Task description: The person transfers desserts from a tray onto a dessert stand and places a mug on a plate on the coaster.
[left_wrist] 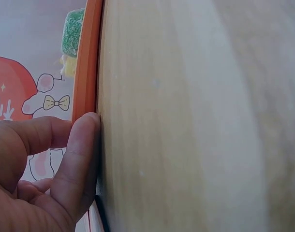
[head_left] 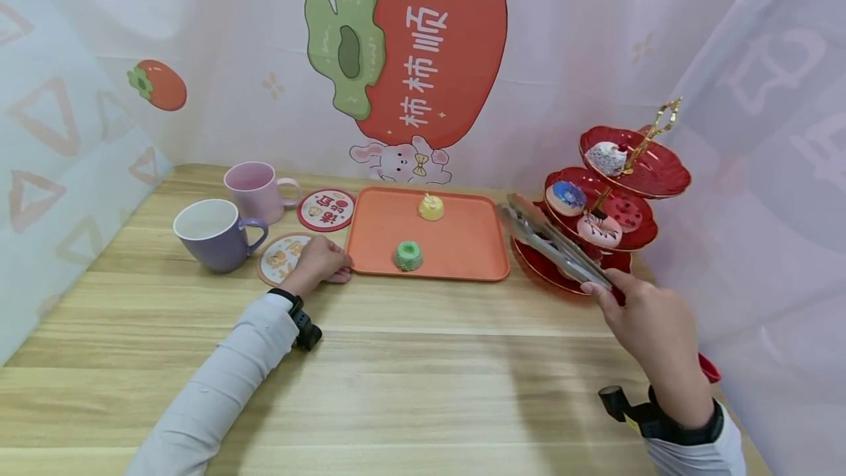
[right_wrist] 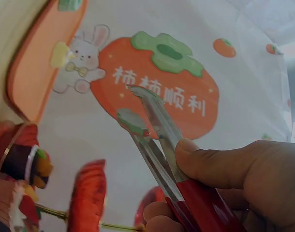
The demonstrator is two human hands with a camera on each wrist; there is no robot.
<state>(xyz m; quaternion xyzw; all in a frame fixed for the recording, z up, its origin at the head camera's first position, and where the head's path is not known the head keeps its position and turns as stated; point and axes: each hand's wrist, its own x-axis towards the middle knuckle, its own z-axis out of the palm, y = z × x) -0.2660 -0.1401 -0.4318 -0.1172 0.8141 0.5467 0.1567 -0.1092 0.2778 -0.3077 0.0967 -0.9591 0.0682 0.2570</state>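
My left hand (head_left: 320, 261) is at the near left corner of an orange tray (head_left: 465, 237). In the left wrist view, its thumb and index finger pinch the tray's rim (left_wrist: 86, 72). A yellow cake-like piece (head_left: 431, 207) and a green one (head_left: 407, 255) sit apart on the tray. My right hand (head_left: 651, 325) grips metal tongs with red handles (head_left: 558, 242), which point left past the tiered stand. The right wrist view shows the tong tips (right_wrist: 133, 121) slightly apart with nothing between them.
On the right, a red three-tier stand (head_left: 667, 175) with a gold handle bears a white cake (head_left: 606, 158), donuts (head_left: 599, 229) and other sweets. A pink mug (head_left: 254, 189), a purple mug (head_left: 214, 241) and two round coasters (head_left: 327, 210) lie left of the tray.
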